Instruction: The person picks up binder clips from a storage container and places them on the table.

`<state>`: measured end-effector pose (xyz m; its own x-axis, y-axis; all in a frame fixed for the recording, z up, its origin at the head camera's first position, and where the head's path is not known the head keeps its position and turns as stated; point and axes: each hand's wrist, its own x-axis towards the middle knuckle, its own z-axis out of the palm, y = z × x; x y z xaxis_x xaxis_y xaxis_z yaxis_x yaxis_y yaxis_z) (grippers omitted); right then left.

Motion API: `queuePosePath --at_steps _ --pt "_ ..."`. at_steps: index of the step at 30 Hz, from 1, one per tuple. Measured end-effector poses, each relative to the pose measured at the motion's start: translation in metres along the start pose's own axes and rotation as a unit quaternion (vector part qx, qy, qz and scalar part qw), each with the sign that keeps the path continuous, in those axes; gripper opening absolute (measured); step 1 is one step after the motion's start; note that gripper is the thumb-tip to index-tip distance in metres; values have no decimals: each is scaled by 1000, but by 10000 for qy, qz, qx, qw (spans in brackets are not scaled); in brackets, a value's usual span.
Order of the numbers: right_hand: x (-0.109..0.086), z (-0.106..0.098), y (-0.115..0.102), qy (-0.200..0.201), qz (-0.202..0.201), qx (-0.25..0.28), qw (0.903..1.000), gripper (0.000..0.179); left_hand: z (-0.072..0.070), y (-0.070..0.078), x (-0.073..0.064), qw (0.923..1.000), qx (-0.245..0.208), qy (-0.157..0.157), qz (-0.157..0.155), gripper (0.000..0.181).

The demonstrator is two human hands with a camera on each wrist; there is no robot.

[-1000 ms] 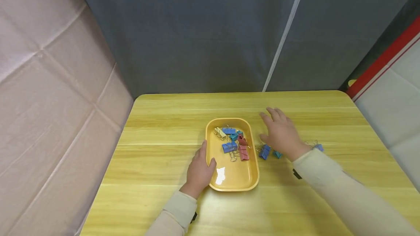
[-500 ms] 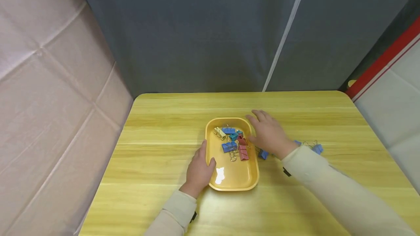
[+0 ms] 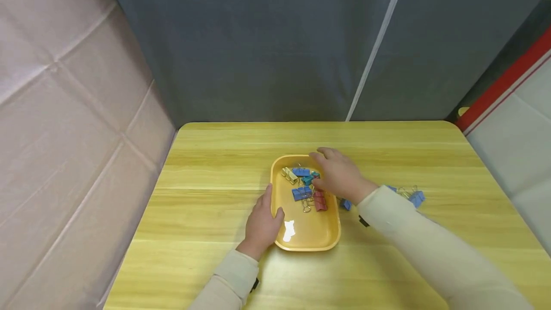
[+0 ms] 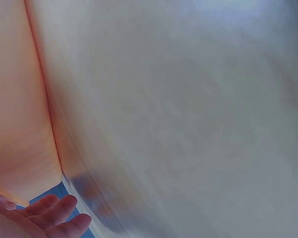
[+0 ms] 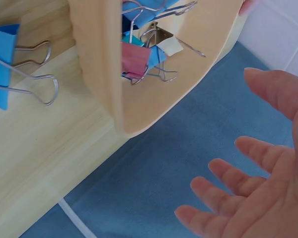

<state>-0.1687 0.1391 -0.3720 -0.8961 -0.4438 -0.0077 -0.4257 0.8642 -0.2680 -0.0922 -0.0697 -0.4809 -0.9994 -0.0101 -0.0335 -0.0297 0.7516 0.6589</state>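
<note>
At eight o'clock on the tray [image 3: 313, 236], the left hand [image 3: 261, 225] rests fairly straight fingers along its probably light, stiff, slide-prone side. The clips [image 3: 302, 193] inside, bunched toward twelve, seem hard and springy, best pinched by their coloured bodies; at two o'clock the right hand [image 3: 339, 174] hovers, loose fingers spread, empty.

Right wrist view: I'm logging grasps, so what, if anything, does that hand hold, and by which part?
Nothing is held: the right hand has its fingers spread, with nothing between them.
</note>
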Motion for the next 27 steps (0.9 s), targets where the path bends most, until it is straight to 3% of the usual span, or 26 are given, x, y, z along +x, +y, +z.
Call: queuePosePath --at_steps 14,27 --pt "22 14 -17 -672 -19 -38 9977 66 2 0 0 10000 1 -57 54 67" --pt "40 26 -22 -957 -146 -102 9953 62 3 -2 0 9999 44 53 126 67"
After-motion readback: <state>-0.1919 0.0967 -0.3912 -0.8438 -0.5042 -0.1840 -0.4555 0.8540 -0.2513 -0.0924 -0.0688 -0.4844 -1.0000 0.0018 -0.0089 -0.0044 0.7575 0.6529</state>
